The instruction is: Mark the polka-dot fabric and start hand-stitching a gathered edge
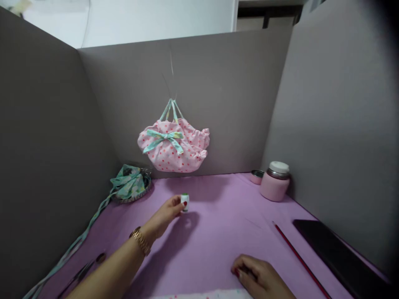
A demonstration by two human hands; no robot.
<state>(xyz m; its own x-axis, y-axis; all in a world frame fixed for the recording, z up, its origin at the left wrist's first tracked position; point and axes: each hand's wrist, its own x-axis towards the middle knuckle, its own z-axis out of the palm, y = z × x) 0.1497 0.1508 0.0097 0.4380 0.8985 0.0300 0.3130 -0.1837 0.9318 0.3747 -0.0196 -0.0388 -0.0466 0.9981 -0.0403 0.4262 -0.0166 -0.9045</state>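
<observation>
My left hand [166, 212], with a gold watch at its wrist, reaches over the middle of the purple cloth. Its fingers are closed around a small white cylinder [185, 202] with a green top, held upright. Low on the right, my right hand [257, 272] rests near the cloth's front with its fingers curled in. Whether anything is pinched there is hidden. Close to it, a strip of light dotted fabric [199, 295] shows at the bottom edge. A faint thin line, perhaps thread or a needle, lies on the cloth between my right hand and the jar.
A pink dotted fabric bag [174, 151] with a green bow hangs before the grey back panel [233, 104]. Green fabric [128, 182] fills a basket at left, its strips trailing forward past scissors [82, 272]. At right are a pink jar [274, 187], red pencil [299, 257] and black slab [336, 257].
</observation>
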